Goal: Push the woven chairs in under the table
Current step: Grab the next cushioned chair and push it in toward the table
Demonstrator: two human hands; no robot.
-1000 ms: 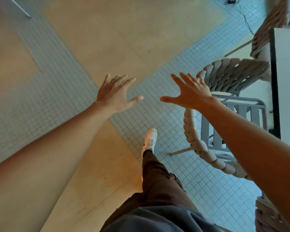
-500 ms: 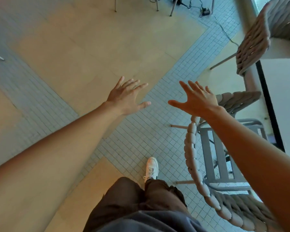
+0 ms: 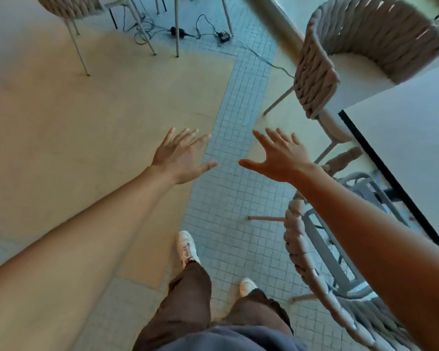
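My left hand (image 3: 181,158) and my right hand (image 3: 280,158) are stretched out over the floor, fingers spread, holding nothing. A woven rope chair (image 3: 304,252) with a grey slatted seat stands low at the right, partly under the white table (image 3: 411,153); my right forearm crosses over it. A second woven chair (image 3: 317,72) with a white cushion stands further off at the table's far end, its back towards the aisle. Neither hand touches a chair.
Another woven chair (image 3: 69,6) and thin metal legs (image 3: 176,26) stand at the top left. Black cables and power adapters (image 3: 178,31) lie on the tiled strip (image 3: 238,102) ahead. My legs and white shoes (image 3: 186,247) are below on the tiles.
I have walked forward along the tiled strip. The near chair has slid down and to the right in view, and the far chair has come closer. Both hands stay spread and empty.
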